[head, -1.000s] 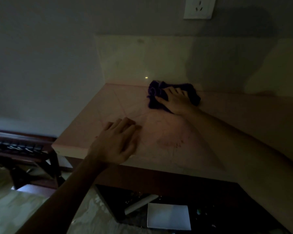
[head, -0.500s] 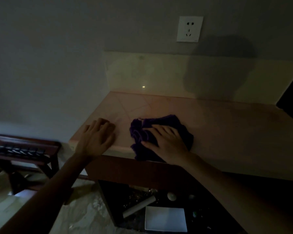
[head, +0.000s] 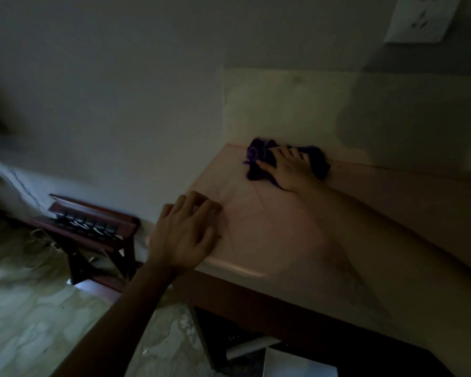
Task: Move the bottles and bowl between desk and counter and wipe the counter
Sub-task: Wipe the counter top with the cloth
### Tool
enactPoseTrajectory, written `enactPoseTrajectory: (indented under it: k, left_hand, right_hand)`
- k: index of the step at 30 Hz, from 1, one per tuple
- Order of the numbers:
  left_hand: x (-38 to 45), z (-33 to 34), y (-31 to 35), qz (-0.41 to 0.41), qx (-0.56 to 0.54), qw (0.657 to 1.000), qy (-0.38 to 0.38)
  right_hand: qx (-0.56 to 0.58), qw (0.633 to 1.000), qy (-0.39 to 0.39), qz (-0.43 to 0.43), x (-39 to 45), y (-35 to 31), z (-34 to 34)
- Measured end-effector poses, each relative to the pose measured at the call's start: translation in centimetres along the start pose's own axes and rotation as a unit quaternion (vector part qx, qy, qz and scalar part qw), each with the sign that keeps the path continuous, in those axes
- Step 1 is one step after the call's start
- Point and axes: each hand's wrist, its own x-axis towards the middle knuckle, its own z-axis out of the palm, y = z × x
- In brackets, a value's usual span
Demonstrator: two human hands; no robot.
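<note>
— The right hand [head: 290, 170] is pressing flat, fingers spread, on the purple cloth [head: 259, 161] at two o'clock, against the backsplash [head: 283, 110].

— And the left hand [head: 186, 235] is resting open near the surface [head: 283, 240] edge. No bottles showing; it's dim, though.

— It's risking bunching the cloth and missing the corner.

Left hand [head: 184, 235] flat, right hand [head: 290, 170] outstretched — fingers [head: 282, 153] spread

The room is dim, with a plain grey wall [head: 120, 91] and a white wall socket [head: 424, 17] at the far right. A dark red wooden folding rack [head: 93, 229] stands at left on the pale marbled tile floor [head: 38, 322].
</note>
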Motion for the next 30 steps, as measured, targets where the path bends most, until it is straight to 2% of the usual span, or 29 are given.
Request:
enactPoseTrajectory:
  k: [5,8,13,16,20,24,30]
  left_hand:
    - [-0.2,-0.3,0.3,0.005,-0.011,1.000,0.013]
    - [-0.3,-0.4,0.4,-0.016,-0.034,0.999,0.033]
    - [-0.6,-0.8,0.3,-0.056,-0.172,0.982,0.047]
    - [-1.2,-1.1,-1.8,-0.052,-0.231,0.969,0.069]
    - [-1.5,-0.3,-5.3,-0.012,-0.209,0.977,0.032]
    - [-1.4,0.6,-6.8,0.037,-0.212,0.977,-0.008]
    - [-2.6,1.7,-6.3,-0.025,-0.324,0.945,0.044]
  right_hand:
    - [0.003,1.000,0.016,-0.001,-4.2,-1.8,-0.5]
    - [0.018,0.999,0.005,-0.041,-10.0,-5.1,-1.1]
    - [0.004,0.996,0.024,-0.083,-20.1,-10.3,-1.6]
    - [0.001,0.998,0.034,-0.056,-21.3,-11.6,-1.4]
    - [-0.006,0.998,0.023,-0.058,-18.7,-12.0,-0.7]
    - [0.026,0.998,-0.002,-0.051,-10.6,-11.9,0.4]
    - [0.026,0.999,0.016,-0.020,3.0,-12.1,2.9]
